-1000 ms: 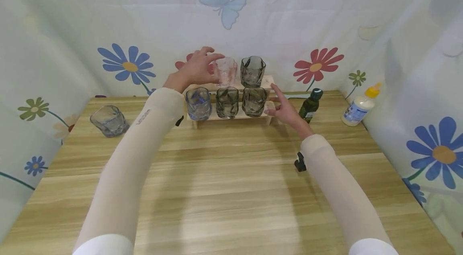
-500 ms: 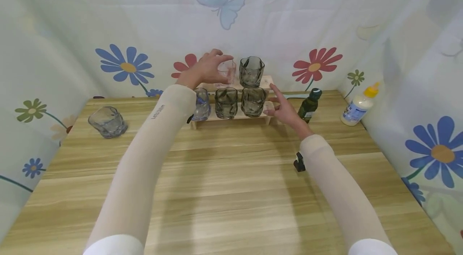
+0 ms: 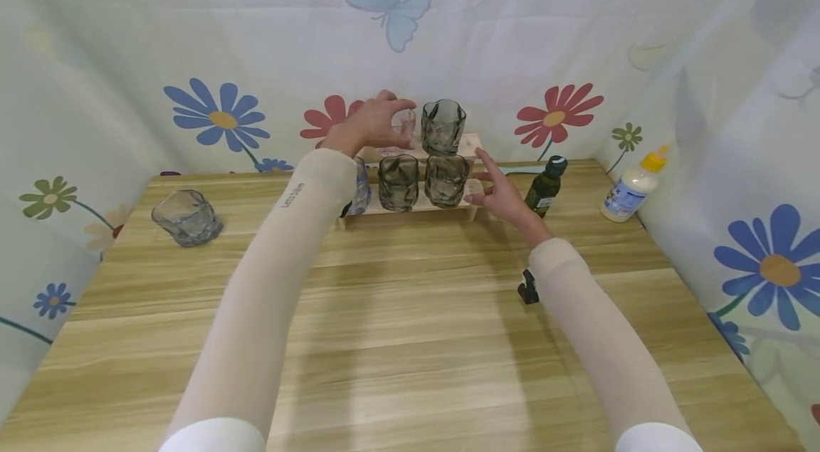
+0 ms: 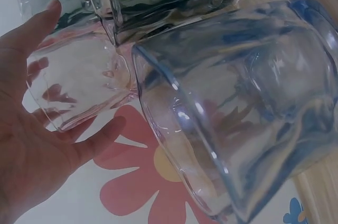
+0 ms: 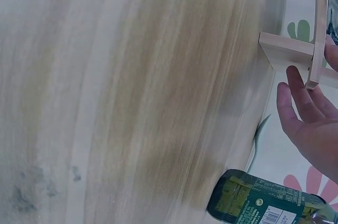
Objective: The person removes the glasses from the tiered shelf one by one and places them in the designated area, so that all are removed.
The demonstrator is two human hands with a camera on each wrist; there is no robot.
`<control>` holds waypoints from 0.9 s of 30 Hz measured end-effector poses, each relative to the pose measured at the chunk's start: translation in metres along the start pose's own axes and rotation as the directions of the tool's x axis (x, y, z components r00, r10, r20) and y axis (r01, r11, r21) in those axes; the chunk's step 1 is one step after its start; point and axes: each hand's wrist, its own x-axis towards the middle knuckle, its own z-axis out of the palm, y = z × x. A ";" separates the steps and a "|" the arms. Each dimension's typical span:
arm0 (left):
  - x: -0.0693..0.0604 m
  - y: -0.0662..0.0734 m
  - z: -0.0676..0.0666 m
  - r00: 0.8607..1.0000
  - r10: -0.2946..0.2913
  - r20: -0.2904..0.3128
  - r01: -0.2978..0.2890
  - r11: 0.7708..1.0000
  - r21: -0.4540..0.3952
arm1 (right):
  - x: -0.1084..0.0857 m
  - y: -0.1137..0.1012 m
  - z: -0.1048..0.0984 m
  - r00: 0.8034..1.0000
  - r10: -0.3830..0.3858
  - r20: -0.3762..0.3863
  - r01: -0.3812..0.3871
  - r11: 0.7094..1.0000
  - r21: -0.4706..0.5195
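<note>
On the upper shelf of a small two-tier wooden rack [image 3: 470, 146], a pale pink glass tumbler [image 3: 406, 123] stands beside a smoky grey tumbler [image 3: 443, 128]. My left hand [image 3: 368, 126] reaches around the pink tumbler from the left. In the left wrist view its fingers [image 4: 45, 20] are spread either side of that tumbler, and firm contact is unclear. The lower shelf holds a bluish tumbler [image 3: 361, 188], partly hidden by my left arm, and two smoky tumblers [image 3: 398, 184]. My right hand [image 3: 502, 197] touches the rack's right end with its fingers fairly straight.
A clear grey tumbler [image 3: 188, 217] rests tilted on the table [image 3: 410, 338] at the left. Right of the rack are a dark green bottle [image 3: 543, 187] and a white bottle with a yellow cap [image 3: 631, 188]. Flowered curtains [image 3: 288, 32] enclose the back and sides.
My left hand has moved rightward, further around the pink tumbler, and its arm now covers more of the bluish one. The tumblers and my right hand stay in place.
</note>
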 end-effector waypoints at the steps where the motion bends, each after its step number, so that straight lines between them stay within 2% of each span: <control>1: 0.001 0.000 0.000 1.000 -0.004 0.003 0.004 1.000 0.002 | 0.000 0.000 0.000 1.000 0.001 -0.001 -0.001 1.000 -0.001; 7: 0.004 0.000 0.001 1.000 -0.006 0.004 0.006 1.000 0.009 | 0.000 -0.001 0.000 1.000 0.006 0.002 -0.006 1.000 -0.011; 20: 0.008 -0.001 0.003 1.000 -0.028 0.008 0.028 0.999 -0.041 | -0.001 -0.001 0.001 1.000 0.002 0.004 -0.002 1.000 0.016; 27: 0.006 0.000 0.001 1.000 -0.012 0.004 0.013 0.999 -0.048 | 0.000 0.000 0.001 1.000 -0.002 0.004 0.002 1.000 0.014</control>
